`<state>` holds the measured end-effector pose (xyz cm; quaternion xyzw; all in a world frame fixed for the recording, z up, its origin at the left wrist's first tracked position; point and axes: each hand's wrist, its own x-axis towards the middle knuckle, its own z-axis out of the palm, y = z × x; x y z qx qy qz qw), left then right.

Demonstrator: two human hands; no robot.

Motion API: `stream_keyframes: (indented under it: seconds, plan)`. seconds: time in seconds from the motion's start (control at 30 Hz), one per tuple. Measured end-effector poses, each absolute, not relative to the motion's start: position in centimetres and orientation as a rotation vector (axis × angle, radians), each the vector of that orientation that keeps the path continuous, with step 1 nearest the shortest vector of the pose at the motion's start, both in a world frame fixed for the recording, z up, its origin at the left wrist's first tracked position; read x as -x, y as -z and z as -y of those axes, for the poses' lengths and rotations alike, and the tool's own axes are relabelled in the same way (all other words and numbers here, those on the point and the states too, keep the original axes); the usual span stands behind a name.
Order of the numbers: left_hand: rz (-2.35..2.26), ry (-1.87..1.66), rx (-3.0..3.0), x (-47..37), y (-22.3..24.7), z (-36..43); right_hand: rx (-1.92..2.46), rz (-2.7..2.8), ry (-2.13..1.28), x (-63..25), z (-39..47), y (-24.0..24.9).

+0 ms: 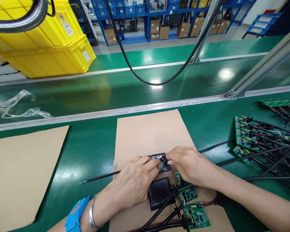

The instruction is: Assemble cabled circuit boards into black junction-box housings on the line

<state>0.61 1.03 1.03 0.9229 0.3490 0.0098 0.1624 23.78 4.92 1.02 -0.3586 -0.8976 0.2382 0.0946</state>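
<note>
A small black case with a green circuit board inside (163, 165) lies on the brown cardboard sheet (149, 132). My left hand (139, 175) is over its left part, fingers closed on it; a black cable with a bare end (99, 177) sticks out to the left. At the case's right edge, my right hand (187, 162) has its thumb and index finger pinched, the fingertips partly hidden. Just below sits a black box (160, 192). Beside it are several green circuit boards (197, 215) with black cables.
Several wired circuit boards (246, 132) are heaped at the right. Another cardboard sheet (24, 174) lies left. A metal rail (135, 111) crosses behind, with clear plastic (19, 104) beyond. Yellow crates (50, 51) stand back left; a black cable (157, 84) hangs overhead.
</note>
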Motion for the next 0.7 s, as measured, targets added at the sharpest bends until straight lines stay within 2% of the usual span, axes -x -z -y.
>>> stream_keyframes:
  seconds: [0.13, 0.53, 0.7]
  plan:
    - [-0.984, -0.003, -2.675, -0.5, -0.9, -1.0, 1.038, 2.745, -0.631, -23.4, -4.7, -0.5]
    - [-0.938, 0.003, -2.677, -1.0, -1.0, -1.1, 0.736, 2.954, -0.068, -23.4, -5.2, 0.3]
    - [-0.960, -0.045, -2.636, -0.9, -1.3, -1.2, 0.822, 2.941, -0.108, -23.3, -5.1, 0.3]
